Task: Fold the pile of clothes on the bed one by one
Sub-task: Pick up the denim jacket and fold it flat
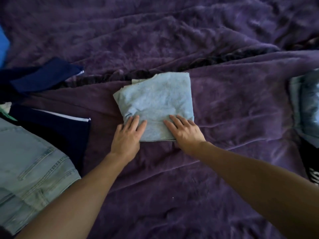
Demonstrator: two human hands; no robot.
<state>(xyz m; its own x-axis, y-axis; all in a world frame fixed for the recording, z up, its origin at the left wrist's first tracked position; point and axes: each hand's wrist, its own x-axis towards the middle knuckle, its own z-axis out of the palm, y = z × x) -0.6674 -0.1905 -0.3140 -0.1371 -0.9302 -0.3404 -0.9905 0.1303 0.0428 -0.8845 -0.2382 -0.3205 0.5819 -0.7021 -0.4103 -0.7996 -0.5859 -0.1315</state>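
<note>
A pale blue garment (155,104) lay folded into a compact square near the middle of the bed (172,195), on a rumpled purple blanket (233,104). The left hand (126,137) lay flat on its near left corner and the right hand (185,131) on its near right corner. Both had fingers straight and spread, pressing the cloth down and gripping nothing. Judging by the neat edges, this piece was as good as done, and the hands seemed to be smoothing the last fold. Toward the bed's left side sat the unfolded work: jeans (32,163) spread at the near left, a navy piece (57,128) just beyond them, another navy piece (46,78) crumpled farther back, and a sliver of bright blue cloth (3,45) at the far left. Slivers of green and white peeked out between the navy pieces, too little to name. At the right side a pale blue bundle (305,107) looked like the finished stack, though only its edge showed, with striped fabric (313,175) nearer along that side. By that reading the task was partway through, with several left-side pieces waiting. The folded garment would likely go to the right next, and the thick folds could spring open if it were lifted carelessly.
</note>
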